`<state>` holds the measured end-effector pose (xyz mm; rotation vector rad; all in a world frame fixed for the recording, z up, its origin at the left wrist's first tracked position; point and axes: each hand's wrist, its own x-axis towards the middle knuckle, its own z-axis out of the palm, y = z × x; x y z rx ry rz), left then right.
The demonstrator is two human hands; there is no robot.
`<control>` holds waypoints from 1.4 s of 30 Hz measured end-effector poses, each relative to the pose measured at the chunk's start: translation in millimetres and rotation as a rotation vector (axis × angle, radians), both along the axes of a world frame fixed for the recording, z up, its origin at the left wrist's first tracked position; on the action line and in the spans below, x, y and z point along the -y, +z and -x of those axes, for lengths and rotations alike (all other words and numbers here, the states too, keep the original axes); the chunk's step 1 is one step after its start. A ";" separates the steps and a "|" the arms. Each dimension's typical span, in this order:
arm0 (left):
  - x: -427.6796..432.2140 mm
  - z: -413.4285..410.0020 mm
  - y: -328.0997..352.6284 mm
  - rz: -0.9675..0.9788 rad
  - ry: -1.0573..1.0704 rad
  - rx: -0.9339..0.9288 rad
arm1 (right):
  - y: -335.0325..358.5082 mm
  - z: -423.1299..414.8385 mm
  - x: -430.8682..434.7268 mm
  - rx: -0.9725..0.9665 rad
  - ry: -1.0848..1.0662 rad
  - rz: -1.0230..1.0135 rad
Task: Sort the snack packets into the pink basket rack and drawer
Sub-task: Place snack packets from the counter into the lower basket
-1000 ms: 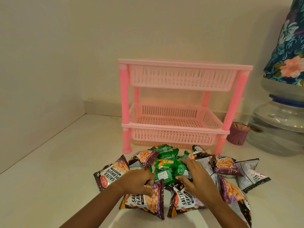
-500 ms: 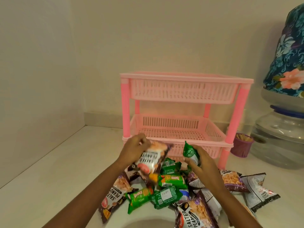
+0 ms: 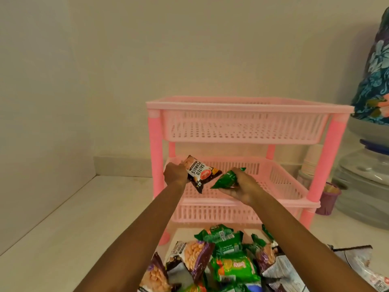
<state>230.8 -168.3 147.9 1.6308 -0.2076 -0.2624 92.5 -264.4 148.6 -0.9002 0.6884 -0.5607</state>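
Reaching forward from the heap on the table (image 3: 63, 224), both hands had carried their picks up over the lower basket (image 3: 280, 182) of the pink rack (image 3: 250, 106). The left hand (image 3: 175, 173) gripped a salted-peanuts packet (image 3: 200, 173); the right hand (image 3: 242, 189) was closed on a green packet (image 3: 226, 179). Half a second before, both hung just short of the rack. Neither packet was released yet; the remaining packets (image 3: 223, 260) lay piled below, so sorting had barely begun.
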 end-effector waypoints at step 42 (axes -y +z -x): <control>-95.3 59.1 -97.7 -1.072 -1.181 0.899 | -79.5 97.3 -46.3 -0.934 0.969 1.586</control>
